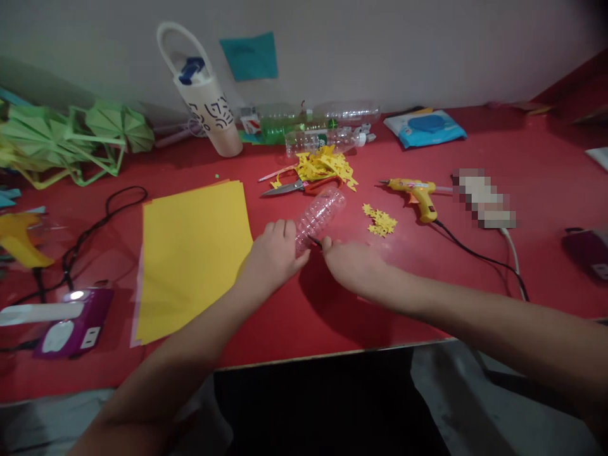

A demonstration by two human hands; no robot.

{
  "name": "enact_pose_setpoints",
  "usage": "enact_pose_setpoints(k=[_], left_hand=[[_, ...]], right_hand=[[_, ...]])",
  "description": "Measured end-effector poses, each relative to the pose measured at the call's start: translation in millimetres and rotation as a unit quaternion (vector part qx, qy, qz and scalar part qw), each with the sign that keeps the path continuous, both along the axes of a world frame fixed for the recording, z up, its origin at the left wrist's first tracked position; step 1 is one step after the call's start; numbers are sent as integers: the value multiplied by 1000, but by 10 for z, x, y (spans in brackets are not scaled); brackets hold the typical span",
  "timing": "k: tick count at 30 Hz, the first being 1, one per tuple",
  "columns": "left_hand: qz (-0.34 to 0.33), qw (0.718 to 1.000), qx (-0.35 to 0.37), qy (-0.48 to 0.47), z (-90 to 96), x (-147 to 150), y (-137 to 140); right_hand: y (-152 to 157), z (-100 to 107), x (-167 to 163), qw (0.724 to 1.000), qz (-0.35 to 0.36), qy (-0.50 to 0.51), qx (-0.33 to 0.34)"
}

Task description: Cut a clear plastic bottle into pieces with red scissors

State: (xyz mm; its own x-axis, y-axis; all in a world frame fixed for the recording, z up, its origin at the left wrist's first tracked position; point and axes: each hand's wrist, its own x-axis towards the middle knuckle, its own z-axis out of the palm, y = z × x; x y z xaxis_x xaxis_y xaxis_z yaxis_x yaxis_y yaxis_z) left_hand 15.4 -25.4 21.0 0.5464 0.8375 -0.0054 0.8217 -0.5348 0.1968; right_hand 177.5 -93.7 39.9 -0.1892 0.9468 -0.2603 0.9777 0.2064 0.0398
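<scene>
A clear, ribbed plastic bottle (322, 211) lies aslant on the red table, its near end by my hands. My left hand (274, 248) is closed around that near end from the left. In my right hand (352, 263) is a thin dark pointed tool (314, 241), mostly hidden by the fingers, so its exact kind is unclear. The tip touches or nearly touches the bottle's side next to my left thumb. Just beyond the bottle lie orange-handled scissors (304, 187), and small yellow paper stars (380, 221) are heaped to its right.
Yellow paper sheets (194, 253) lie at left. Yellow paper scraps (325, 164), several plastic bottles (327, 138), a tall tumbler (211, 111) and a wipes pack (430, 128) stand or lie behind. A corded yellow glue gun (418, 195) is at right; a purple socket box (73, 323) sits at left.
</scene>
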Motion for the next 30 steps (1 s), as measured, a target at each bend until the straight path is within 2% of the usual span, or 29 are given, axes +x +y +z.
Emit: enact_pose_setpoints(k=[2,5,9,12,19,25,30], left_hand=[[24,1000,-17,-4,10,1,10],[50,997,-49,-13,35,-11,56],[69,996,-55,-23,43,-30,96],[69,993,-83,-38,43,-47,114],[89,981,-141,-94,116,-105,178],[65,990,-119,-47,135,-78,166],[78,990,-113,-16,123,-55,179]], right_hand=[[16,-79,16,1000,-21,15,-15],[48,-106,68,1000,3,6,11],[85,34,125,997,71,-30,28],[91,153,130,994,92,-46,25],[69,203,104,996,74,-30,33],[69,236,70,998,56,-27,16],[140,131,86,999,53,-4,13]])
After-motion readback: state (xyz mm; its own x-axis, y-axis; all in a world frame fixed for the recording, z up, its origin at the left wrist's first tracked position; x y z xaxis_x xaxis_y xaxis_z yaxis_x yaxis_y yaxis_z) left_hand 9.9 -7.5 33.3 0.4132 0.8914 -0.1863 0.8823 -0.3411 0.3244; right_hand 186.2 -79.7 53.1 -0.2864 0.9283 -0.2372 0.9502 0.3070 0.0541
